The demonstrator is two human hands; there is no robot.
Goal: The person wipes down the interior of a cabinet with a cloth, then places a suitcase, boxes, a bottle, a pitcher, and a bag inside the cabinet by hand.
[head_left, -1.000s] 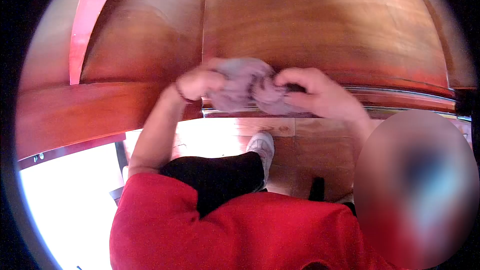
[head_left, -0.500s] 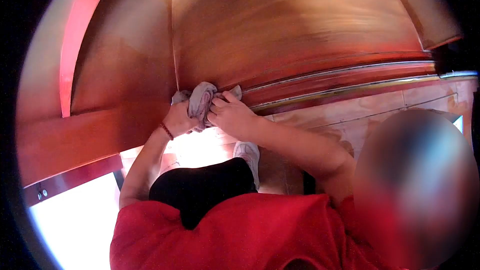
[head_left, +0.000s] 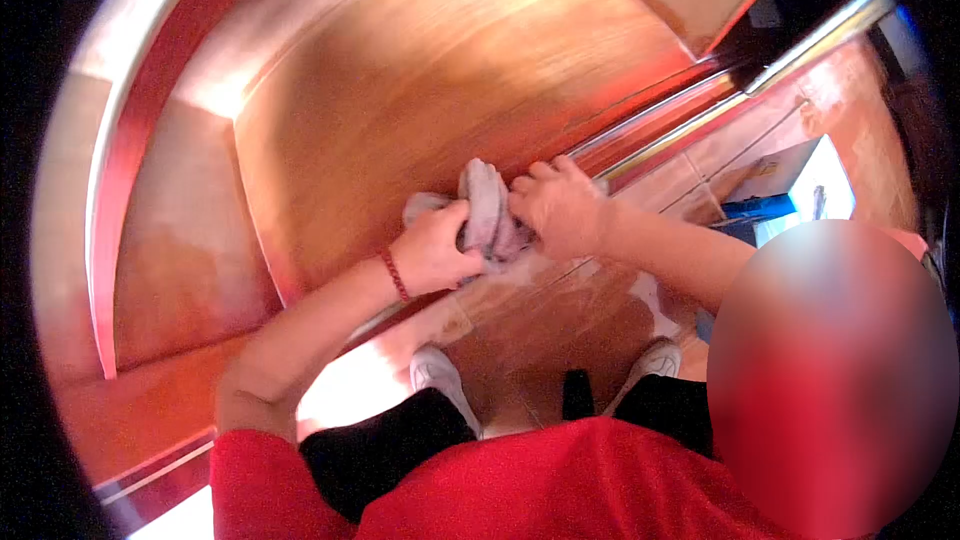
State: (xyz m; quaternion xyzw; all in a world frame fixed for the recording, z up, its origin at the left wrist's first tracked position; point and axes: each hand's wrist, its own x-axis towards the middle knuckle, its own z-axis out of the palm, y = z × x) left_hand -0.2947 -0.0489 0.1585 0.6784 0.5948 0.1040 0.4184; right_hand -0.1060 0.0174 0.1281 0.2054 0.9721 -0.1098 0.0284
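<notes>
A crumpled greyish-pink cloth is bunched between my two hands, near the lower front edge of a brown wooden cabinet interior. My left hand, with a dark red bracelet at the wrist, is wrapped round the cloth's left side. On the cloth's right side, my right hand grips it with curled fingers, its back turned up. Part of the cloth hangs below the hands. The fingertips of both hands are partly hidden in its folds.
Metal sliding tracks run along the cabinet's front edge. A box with white and blue sides stands on the tiled floor at the right. My shoes are below. A curved red panel edge rises at the left. A blurred oval covers the lower right.
The view has turned and shifted right, bringing the box and both shoes into sight. The cloth was twisted between my hands, then brought to the cabinet's corner, and is now farther along its front edge.
</notes>
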